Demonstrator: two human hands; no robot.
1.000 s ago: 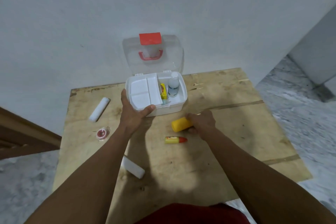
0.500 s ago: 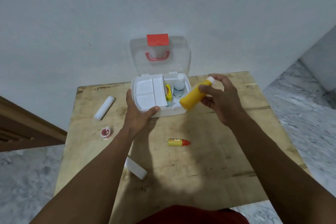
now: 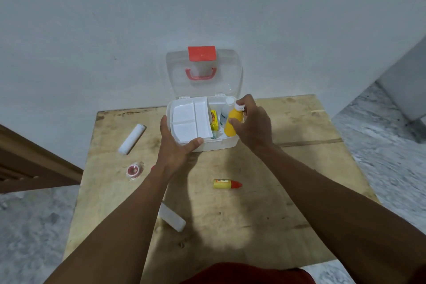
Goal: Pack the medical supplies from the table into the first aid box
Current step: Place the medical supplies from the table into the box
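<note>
The white first aid box (image 3: 219,145) stands open at the table's far edge, its clear lid with a red handle leaning on the wall. My left hand (image 3: 177,145) grips the box's front left corner, thumb on the rim. My right hand (image 3: 253,124) holds a yellow bottle (image 3: 232,124) with a white cap, upright, its base inside the box's right compartment. Beside it in the box are a clear bottle (image 3: 224,110) and a small yellow carton (image 3: 214,119). A white insert tray (image 3: 191,120) fills the left half.
On the wooden table (image 3: 299,168) lie a white roll (image 3: 131,139) at the left, a round red tape (image 3: 134,170), a small yellow tube with a red cap (image 3: 227,184) in the middle, and a white roll (image 3: 173,218) partly under my left forearm. A wall rises just behind.
My right hand lifted the yellow bottle off the table, carried it over the box and lowered it upright into the right compartment. My left hand stayed on the box.
</note>
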